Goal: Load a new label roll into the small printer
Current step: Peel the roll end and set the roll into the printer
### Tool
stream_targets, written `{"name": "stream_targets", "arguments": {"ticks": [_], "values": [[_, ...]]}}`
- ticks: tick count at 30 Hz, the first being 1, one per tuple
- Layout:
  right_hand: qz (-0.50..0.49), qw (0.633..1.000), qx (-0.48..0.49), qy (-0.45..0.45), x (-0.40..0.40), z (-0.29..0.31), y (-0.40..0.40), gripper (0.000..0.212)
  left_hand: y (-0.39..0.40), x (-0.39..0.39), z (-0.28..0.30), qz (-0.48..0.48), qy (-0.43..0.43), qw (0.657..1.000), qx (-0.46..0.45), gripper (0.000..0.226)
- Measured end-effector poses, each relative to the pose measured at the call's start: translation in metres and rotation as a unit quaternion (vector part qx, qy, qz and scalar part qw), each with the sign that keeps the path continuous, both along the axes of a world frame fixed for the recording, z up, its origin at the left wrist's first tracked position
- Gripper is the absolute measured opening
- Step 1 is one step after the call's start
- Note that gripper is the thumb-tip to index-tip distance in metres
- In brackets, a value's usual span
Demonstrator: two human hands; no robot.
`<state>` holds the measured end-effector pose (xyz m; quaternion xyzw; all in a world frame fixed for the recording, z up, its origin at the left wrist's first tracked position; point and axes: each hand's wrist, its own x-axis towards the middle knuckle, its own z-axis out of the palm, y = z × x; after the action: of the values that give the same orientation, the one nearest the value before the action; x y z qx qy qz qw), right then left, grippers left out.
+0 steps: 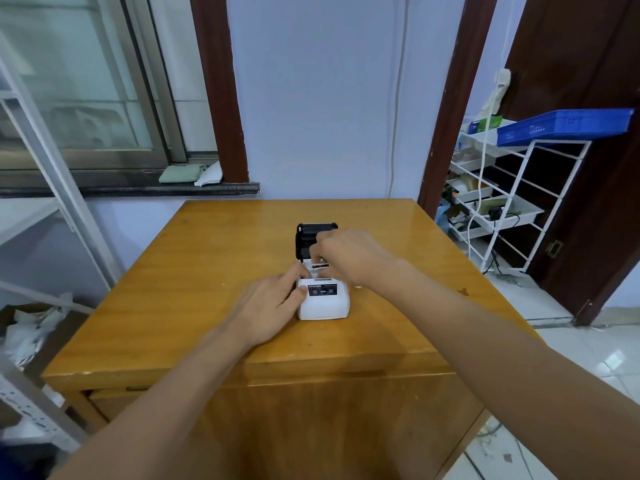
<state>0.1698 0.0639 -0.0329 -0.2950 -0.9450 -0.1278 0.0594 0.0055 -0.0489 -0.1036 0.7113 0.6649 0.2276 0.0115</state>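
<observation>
Currently mid-load, by the look of it. Small white printer sits near centre of wooden table, black lid swung up and back, compartment exposed. Opening step judged done; lid not yet closed.

Right hand reaching down into the open bay, fingers curled and bunched over the slot. Seems to pinch or press something there, but what, cannot tell: knuckles cover the contact. Left hand laid against printer's left flank, fingers partly spread, thumb at the top edge near the dark control strip; bracing the body, not wrapped around it.

Label roll: not clearly visible. A white-and-black sliver shows between the two hands at the bay mouth, possibly roll edge or print mechanism; too small to say. Whether roll is seated, or paper end fed out, not determinable.

Remaining, as judged: confirm seating, draw label end forward, shut lid.

Hidden or unclear: bay interior, right fingertips, printer's right side apart from a small orange patch. No spare roll or wrapper seen on table.
</observation>
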Motion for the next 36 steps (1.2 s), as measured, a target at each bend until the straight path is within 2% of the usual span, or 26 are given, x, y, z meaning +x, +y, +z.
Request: {"name": "stream_targets", "arguments": {"ticks": [6, 14, 20, 25, 36], "values": [[0.014, 1.000, -0.012, 0.010, 0.000, 0.000, 0.003, 0.016, -0.001, 0.002, 0.000, 0.024, 0.047, 0.999, 0.006, 0.025], [-0.003, 0.995, -0.104, 0.008, 0.004, 0.006, 0.007, 0.024, -0.004, 0.004, 0.002, 0.018, 0.035, 0.999, 0.000, 0.024], [-0.023, 0.997, -0.070, 0.013, 0.001, 0.000, 0.003, 0.025, -0.002, 0.001, -0.001, 0.010, 0.019, 1.000, -0.006, 0.031], [-0.038, 0.998, -0.051, -0.004, -0.002, 0.004, -0.001, 0.024, -0.002, 0.000, -0.003, 0.011, -0.007, 1.000, -0.010, 0.044], [-0.080, 0.990, -0.028, 0.115, 0.012, -0.007, -0.021, 0.015, -0.003, 0.001, -0.002, 0.036, -0.046, 0.998, -0.025, 0.054]]}}
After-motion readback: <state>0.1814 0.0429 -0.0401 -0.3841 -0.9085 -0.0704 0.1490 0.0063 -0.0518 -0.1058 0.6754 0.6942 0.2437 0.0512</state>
